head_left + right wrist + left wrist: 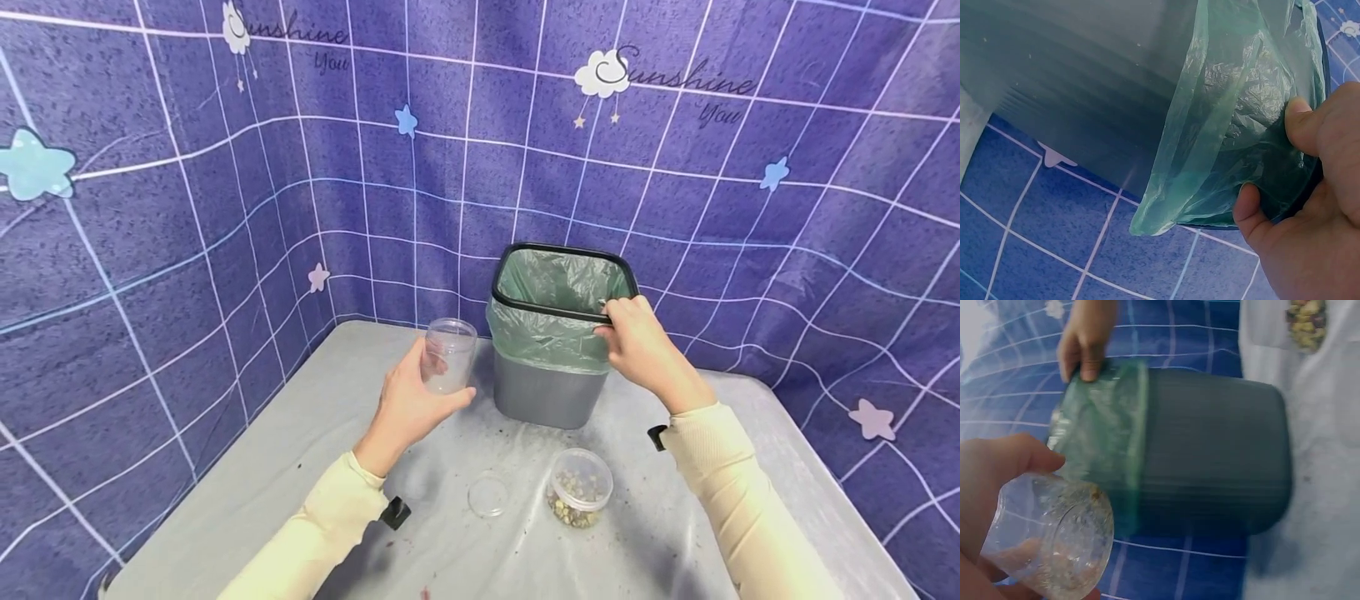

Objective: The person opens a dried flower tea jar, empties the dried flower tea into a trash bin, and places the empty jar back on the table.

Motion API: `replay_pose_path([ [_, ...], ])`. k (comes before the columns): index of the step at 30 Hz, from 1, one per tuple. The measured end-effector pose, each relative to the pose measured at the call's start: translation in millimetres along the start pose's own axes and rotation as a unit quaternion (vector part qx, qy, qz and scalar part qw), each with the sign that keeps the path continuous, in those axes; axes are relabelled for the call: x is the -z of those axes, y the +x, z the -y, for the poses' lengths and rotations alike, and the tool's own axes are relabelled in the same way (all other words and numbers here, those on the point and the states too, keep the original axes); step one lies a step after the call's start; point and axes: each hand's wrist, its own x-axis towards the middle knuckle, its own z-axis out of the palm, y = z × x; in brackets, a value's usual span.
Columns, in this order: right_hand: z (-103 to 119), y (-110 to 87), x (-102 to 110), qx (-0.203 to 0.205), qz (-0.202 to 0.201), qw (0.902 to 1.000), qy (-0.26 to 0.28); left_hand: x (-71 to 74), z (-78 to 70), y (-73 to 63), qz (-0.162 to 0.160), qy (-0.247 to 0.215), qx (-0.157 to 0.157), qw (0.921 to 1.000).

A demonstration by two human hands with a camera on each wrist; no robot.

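So the left hand point(411, 402) is holding a clear cup point(457, 360) just left of the bin point(550, 396), above the table point(247, 483), and the grip is wrapping round the cup's side, probably because smooth plastic like that is easiest to hang onto by its wall. In the left wrist view a few little specks are showing inside it. The right hand point(643, 342) is pinching the bin's black rim point(555, 310) at its near right corner, thumb on the outside over the green liner point(555, 340); my guess is that it's steadying the bin or keeping the bag from slipping. That liner is hanging over the outside of the rim all round the part I can see, which is likely why it's staying put. The bin itself is standing upright by the table's far edge, around the middle. Closer to the near edge, a clear disc point(488, 495) is lying flat, looking like a loose lid, and just right of it a round tub point(579, 490) is sitting with yellowish-brown dried-looking bits showing through, maybe parked there to leave the bin's mouth free. As for writing, the purple backdrop point(442, 167) is showing "Sunshine You" twice beside little clouds; I'm not spotting any readable brand or label on the cup, tub or bin.
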Motion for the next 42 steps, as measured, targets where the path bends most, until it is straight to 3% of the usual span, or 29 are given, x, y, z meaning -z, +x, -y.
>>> replay_pose_path([
  [7, -2, 1.2, 2, -0.004, 0.006, 1.0000, -0.001, -14.0, 26.0, -14.0, 0.035, 0.029, 0.012, 0.9989],
  [12, -2, 1.6, 2, -0.003, 0.005, 1.0000, -0.003, -20.7, 39.4, -28.0, 0.060, 0.022, 0.028, 0.9975],
  [19, -3, 3.4, 2, 0.002, 0.000, 1.0000, -0.004, -28.2, 48.3, -44.4, 0.098, -0.002, 0.067, 0.9929],
  [26, -4, 3.2, 3, -0.003, 0.004, 1.0000, -0.004, -33.9, 57.8, -51.5, 0.113, -0.031, 0.058, 0.9913],
  [32, -4, 4.1, 4, 0.001, 0.004, 1.0000, 0.000, -36.4, 65.3, -58.6, 0.134, -0.027, 0.078, 0.9876],
  [42, -1, 1.0, 3, 0.000, 0.007, 1.0000, 0.002, -39.6, 77.0, -69.6, 0.149, -0.022, 0.085, 0.9849],
])
